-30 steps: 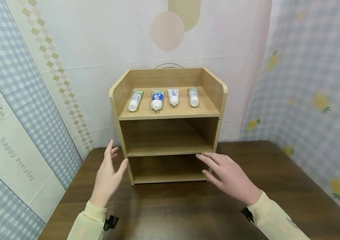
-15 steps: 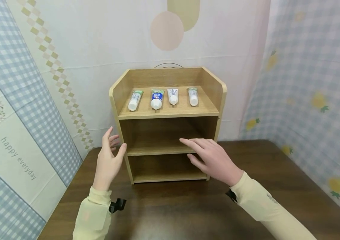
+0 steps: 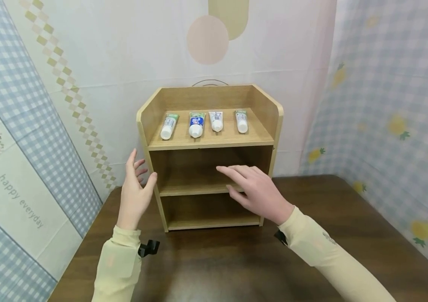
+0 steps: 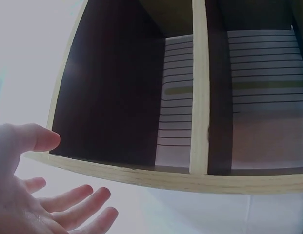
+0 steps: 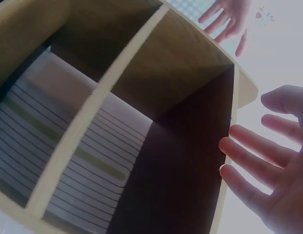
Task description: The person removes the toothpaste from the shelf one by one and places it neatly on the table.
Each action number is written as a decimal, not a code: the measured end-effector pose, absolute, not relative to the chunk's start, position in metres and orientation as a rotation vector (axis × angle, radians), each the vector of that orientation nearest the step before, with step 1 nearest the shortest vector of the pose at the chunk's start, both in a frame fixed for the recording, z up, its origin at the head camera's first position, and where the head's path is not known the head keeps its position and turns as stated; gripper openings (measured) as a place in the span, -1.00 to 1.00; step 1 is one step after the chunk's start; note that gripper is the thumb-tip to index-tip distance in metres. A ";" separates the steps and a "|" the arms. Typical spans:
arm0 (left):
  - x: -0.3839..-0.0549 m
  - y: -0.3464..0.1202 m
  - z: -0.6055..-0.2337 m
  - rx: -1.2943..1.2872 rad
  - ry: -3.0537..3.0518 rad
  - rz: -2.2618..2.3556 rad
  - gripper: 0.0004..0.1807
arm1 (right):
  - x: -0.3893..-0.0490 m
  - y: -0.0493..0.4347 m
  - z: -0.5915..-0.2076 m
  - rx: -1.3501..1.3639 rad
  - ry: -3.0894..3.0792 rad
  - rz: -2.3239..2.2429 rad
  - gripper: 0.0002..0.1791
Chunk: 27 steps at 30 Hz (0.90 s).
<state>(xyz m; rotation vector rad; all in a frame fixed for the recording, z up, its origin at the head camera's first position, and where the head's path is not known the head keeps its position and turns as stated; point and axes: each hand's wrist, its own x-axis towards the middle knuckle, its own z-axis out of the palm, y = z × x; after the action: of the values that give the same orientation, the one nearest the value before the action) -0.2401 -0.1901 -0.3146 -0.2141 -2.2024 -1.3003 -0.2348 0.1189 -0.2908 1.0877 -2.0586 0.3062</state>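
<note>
A wooden shelf unit [image 3: 211,147] stands at the back of the table. On its top board lie several tubes with white caps: a green-and-white tube [image 3: 169,126] at left, a blue-and-white tube [image 3: 196,125], a small white tube [image 3: 216,121] and another green-and-white tube [image 3: 241,121] at right. My left hand [image 3: 135,193] hovers beside the unit's left side, fingers spread and holding nothing. Before the middle compartment's right part hangs my right hand [image 3: 257,191], fingers extended, also holding nothing. Both wrist views show loose fingers near the unit's frame [image 4: 200,97].
The brown table [image 3: 214,264] extends in front of the unit and to both sides. Behind hangs a pale cloth [image 3: 115,46]; checked cloths [image 3: 395,138] close in at left and right. A black strap piece [image 3: 149,248] sits at my left wrist.
My right hand has moved left and up, from the unit's right edge to in front of the middle compartment. The left hand has risen slightly. The tubes stay in place.
</note>
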 end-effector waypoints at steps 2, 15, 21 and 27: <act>-0.241 -0.189 -0.312 -0.228 -2.198 -1.295 -0.15 | -0.236 0.116 -0.287 1.089 -2.044 0.313 -0.47; -0.244 -0.181 -0.295 -0.250 -2.144 -1.302 -0.06 | -0.242 0.100 -0.270 1.123 -2.002 0.284 -0.51; -0.246 -0.179 -0.290 -0.231 -2.159 -1.311 -0.04 | -0.247 0.091 -0.252 1.128 -1.972 0.257 -0.52; -0.254 -0.176 -0.284 -0.183 -2.176 -1.301 -0.02 | -0.251 0.082 -0.237 1.131 -1.959 0.276 -0.56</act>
<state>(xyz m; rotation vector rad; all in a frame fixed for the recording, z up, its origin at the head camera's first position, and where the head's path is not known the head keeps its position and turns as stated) -0.2536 -0.1756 -0.2842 -0.1830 -2.1759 -1.3012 -0.2511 0.0822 -0.2367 1.1305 -1.9590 0.2757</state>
